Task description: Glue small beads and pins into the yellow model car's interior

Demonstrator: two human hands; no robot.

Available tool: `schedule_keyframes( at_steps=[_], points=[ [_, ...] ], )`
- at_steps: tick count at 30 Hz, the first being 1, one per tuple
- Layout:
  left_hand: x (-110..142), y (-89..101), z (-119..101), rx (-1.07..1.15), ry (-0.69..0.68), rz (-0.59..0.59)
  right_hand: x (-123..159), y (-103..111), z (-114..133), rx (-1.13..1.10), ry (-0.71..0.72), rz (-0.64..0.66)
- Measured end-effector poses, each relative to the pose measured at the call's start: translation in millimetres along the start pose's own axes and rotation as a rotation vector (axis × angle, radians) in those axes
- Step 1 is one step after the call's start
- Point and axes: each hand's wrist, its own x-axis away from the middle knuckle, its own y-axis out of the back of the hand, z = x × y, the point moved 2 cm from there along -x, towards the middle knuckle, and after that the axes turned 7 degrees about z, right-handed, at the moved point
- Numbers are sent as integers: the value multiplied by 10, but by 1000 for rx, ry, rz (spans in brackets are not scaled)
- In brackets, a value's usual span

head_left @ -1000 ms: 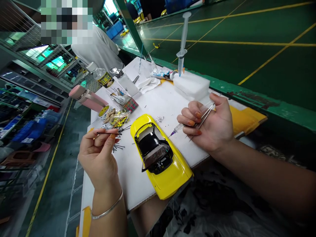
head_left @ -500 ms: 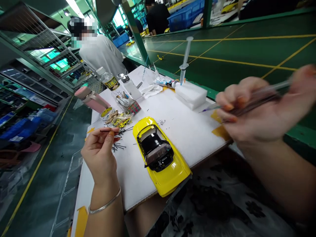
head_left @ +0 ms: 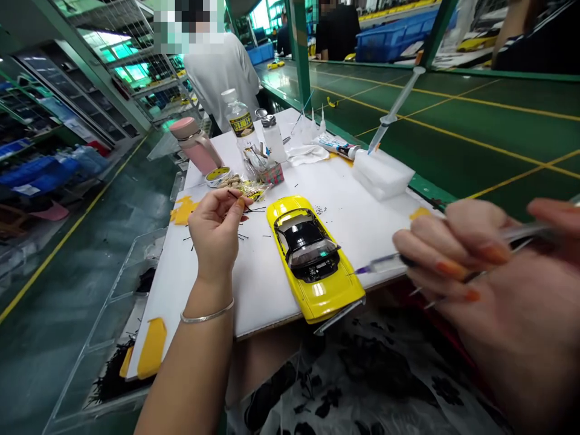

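Observation:
My left hand (head_left: 216, 232) is closed in a pinch on a thin black stick (head_left: 234, 196) above the table, left of the car. In my palm-up right hand (head_left: 484, 284) a syringe (head_left: 383, 263) with a purple needle base points left, its tip near the corner of the car. Metal tweezers (head_left: 432, 302) are held in the same hand, points apart; fingers cover most of them. A yellow model car body (head_left: 324, 295) with a black roof and windscreen lies at the table's front edge. Several loose black sticks (head_left: 243, 236) lie beyond my left hand.
A foam block (head_left: 383, 172) holds another syringe (head_left: 399, 103) upright. A pink flask (head_left: 197, 148), bottles (head_left: 240, 118), a tape roll (head_left: 218, 175) and a glue tube (head_left: 338, 146) stand or lie at the back. Black sticks fill a clear tray (head_left: 118, 377) at left. A person (head_left: 222, 72) sits ahead.
The view has shifted, so the table sits further right. My right hand has come lower, bringing the syringe tip close to the car. My left hand keeps its pinch.

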Motion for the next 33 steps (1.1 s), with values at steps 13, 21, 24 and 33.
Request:
schedule_keyframes(
  at_steps=[13,21,24,33],
  points=[
    [-23,-7,-5,46,-18,40,-134,-535,-459,130,69,39],
    [-19,-9,-18,44,-85,54,-152,-571,-500,146,97,28],
    [-21,-6,-11,34,-97,54,-167,-578,-524,153,84,30],
    [-18,-4,-4,40,-75,51,-175,-551,-525,172,61,13]
  ],
)
